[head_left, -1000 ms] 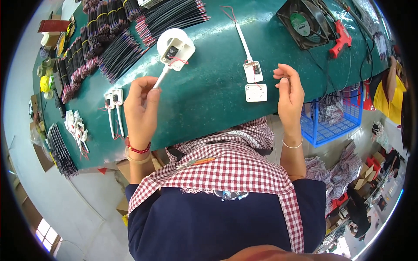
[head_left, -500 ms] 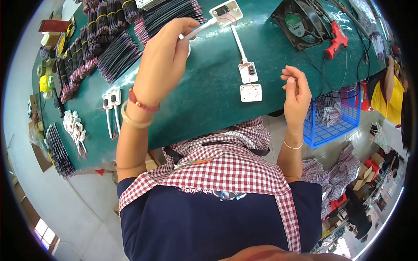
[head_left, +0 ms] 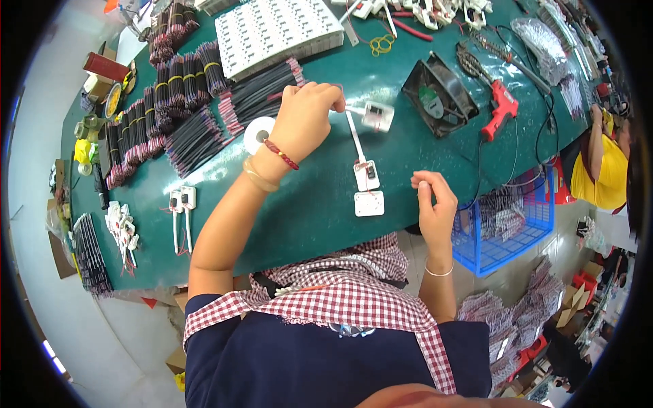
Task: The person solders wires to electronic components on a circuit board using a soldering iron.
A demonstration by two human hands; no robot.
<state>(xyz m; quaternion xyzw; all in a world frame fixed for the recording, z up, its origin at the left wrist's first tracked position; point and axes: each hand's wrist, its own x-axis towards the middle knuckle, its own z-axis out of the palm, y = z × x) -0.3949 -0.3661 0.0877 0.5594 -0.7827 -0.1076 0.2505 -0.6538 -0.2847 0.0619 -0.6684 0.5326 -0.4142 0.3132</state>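
Observation:
My left hand (head_left: 306, 121) is closed round the white stem of a piece that ends in a small open white plastic housing (head_left: 378, 116) with a black part inside; it is held above the table and slightly blurred. Below it on the green table lies a similar white housing (head_left: 366, 175) with a black switch-like part and a white stem. A separate square white cover (head_left: 369, 204) sits just nearer to me. My right hand (head_left: 435, 204) hovers by the table's front edge, fingers loosely curled and apart from the thumb, holding nothing.
Bundled black wires (head_left: 187, 85) and a stacked white tray (head_left: 279, 37) stand at back left. A white roll (head_left: 258, 134) is beside my left wrist. Two white pieces (head_left: 182, 199) lie left. A black fan (head_left: 439, 95) and red glue gun (head_left: 502, 109) are right, above a blue crate (head_left: 507, 251).
My left hand has moved right and farther over the table, and the held housing has swung right and nearer to me. The view has tilted up; my right hand has barely moved.

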